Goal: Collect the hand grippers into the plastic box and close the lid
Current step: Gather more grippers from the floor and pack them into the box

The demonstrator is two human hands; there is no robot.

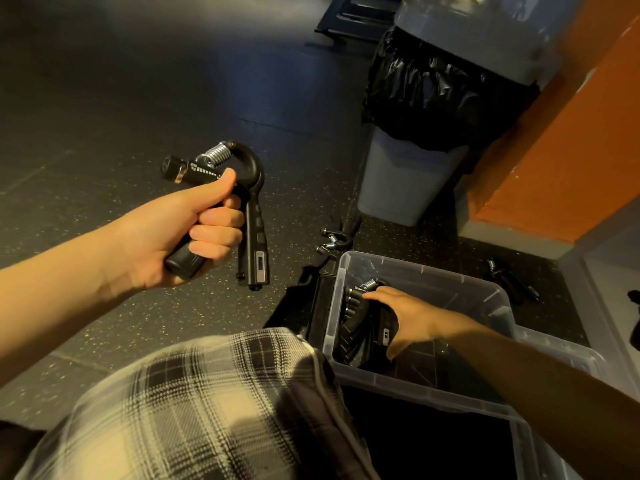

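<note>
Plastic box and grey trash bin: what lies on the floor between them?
In the head view, at least one loose hand gripper lies on the dark floor between plastic box and trash bin.

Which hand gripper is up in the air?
The hand gripper gripped by the left hand, shiny spring on top. The others lie in the plastic box or on the floor.
</note>
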